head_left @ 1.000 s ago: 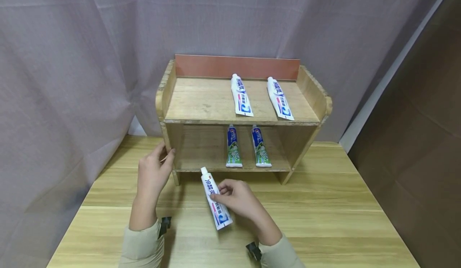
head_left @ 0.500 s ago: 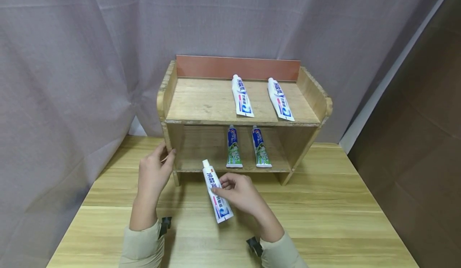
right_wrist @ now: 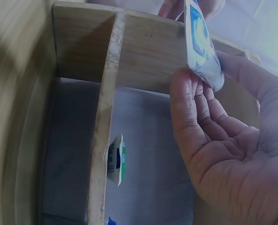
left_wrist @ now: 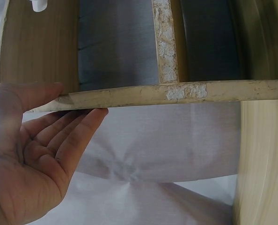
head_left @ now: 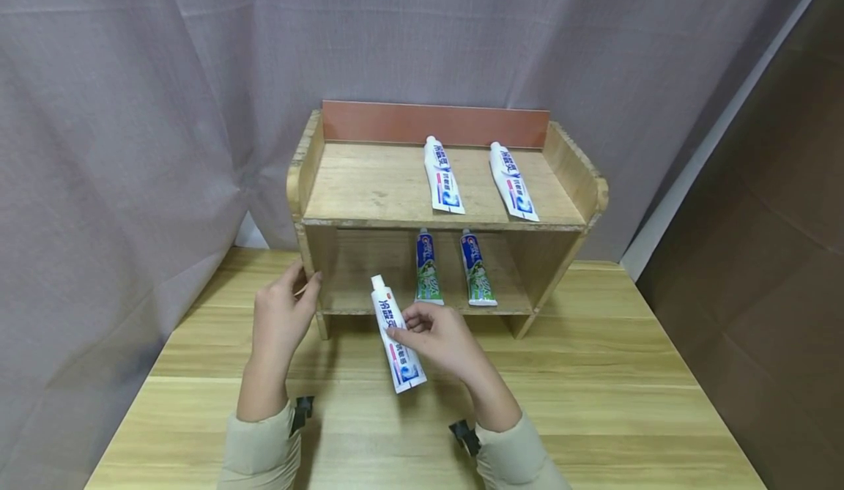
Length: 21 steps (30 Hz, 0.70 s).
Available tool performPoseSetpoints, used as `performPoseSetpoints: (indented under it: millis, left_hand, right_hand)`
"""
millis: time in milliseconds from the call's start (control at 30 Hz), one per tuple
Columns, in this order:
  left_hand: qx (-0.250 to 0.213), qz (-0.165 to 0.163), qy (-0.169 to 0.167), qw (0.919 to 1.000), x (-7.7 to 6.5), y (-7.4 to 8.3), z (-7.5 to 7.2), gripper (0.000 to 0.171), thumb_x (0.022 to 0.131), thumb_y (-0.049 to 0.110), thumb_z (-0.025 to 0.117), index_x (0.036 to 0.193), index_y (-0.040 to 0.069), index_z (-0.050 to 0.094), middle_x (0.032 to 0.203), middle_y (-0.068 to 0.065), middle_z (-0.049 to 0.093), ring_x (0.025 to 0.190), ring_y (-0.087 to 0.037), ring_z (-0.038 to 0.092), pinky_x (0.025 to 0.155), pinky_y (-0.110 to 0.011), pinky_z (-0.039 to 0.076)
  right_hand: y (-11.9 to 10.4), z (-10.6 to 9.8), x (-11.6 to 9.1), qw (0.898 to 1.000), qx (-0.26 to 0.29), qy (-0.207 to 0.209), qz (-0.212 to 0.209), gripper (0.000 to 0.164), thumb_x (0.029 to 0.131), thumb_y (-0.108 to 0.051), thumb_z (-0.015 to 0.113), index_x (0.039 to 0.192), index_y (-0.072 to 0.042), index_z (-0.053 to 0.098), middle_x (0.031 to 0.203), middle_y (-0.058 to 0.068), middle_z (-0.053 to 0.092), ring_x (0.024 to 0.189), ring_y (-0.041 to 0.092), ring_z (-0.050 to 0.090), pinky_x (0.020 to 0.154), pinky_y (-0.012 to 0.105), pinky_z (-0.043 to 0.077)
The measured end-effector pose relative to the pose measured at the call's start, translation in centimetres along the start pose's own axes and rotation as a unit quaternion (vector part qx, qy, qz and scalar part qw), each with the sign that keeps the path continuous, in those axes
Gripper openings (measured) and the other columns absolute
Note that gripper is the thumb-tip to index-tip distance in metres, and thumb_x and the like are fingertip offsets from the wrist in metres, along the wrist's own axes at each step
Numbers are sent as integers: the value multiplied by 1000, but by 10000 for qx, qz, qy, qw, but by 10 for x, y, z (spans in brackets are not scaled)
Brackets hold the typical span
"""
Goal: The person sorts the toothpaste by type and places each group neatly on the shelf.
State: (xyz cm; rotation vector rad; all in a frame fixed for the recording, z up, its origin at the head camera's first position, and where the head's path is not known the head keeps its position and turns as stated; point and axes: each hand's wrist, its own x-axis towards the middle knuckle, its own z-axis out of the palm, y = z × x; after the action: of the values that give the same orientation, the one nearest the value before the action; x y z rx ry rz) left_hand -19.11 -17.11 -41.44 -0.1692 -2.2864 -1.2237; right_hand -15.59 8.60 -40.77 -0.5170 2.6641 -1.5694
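Note:
My right hand (head_left: 450, 342) pinches a white toothpaste tube (head_left: 403, 364) between thumb and fingers, cap end pointing up and away, in front of the lower shelf's left part. The right wrist view shows the lower end of this tube (right_wrist: 203, 54) between thumb and fingertips. At the left side of a small two-tier wooden shelf (head_left: 369, 182), my left hand (head_left: 282, 318) grips the front edge of the side panel (left_wrist: 129, 95); the left wrist view has the thumb on its inner side and the fingers on its outer side.
Two more white toothpaste tubes (head_left: 445, 176) (head_left: 513, 182) lie on the top tier. Two blue-green toothpaste tubes (head_left: 427, 274) (head_left: 478, 270) lie on the lower tier, toward its middle and right. The shelf stands on a wooden table (head_left: 593, 402) before a grey curtain (head_left: 409, 28).
My right hand has carried the white toothpaste tube up and forward, toward the lower shelf; its cap now overlaps that tier in the head view. The left hand has stayed on the side panel.

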Motion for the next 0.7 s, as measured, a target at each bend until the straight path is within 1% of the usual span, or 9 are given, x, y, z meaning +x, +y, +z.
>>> performPoseSetpoints:
  millis: [167, 267, 500, 700]
  left_hand:
    - [20, 16, 18, 10000, 0, 0, 0, 30, 98, 16, 66, 124, 0, 67, 113, -22, 71, 101, -36, 72, 78, -37, 64]
    - [4, 25, 19, 10000, 0, 0, -1, 31, 98, 16, 66, 124, 0, 67, 113, -22, 71, 101, -36, 72, 78, -38, 64]
    - [-29, 46, 31, 10000, 0, -1, 0, 31, 98, 17, 66, 125, 1, 67, 114, -22, 71, 102, -36, 71, 78, -37, 64]
    - [0, 42, 55, 10000, 0, -1, 0, 31, 98, 17, 66, 124, 1, 67, 113, -22, 71, 102, -36, 71, 78, -38, 64]
  right_hand:
    - [-6, -1, 2, 9999, 156, -18, 41, 21, 85, -22, 82, 94, -6, 72, 87, 1, 70, 77, 17, 64, 70, 28, 62]
    - [-11, -3, 4, 9998, 217, -27, -7, 21, 85, -22, 82, 95, -6, 72, 87, 2, 70, 78, 18, 65, 71, 28, 62]
    - [-20, -8, 9, 9997, 113, 68, -191, 22, 84, -24, 83, 95, -8, 72, 87, 1, 70, 78, 17, 65, 71, 28, 62]
    - [-28, -9, 12, 9997, 96, 140, -188, 23, 84, -25, 83, 94, -9, 72, 87, 0, 71, 77, 16, 66, 70, 28, 62]
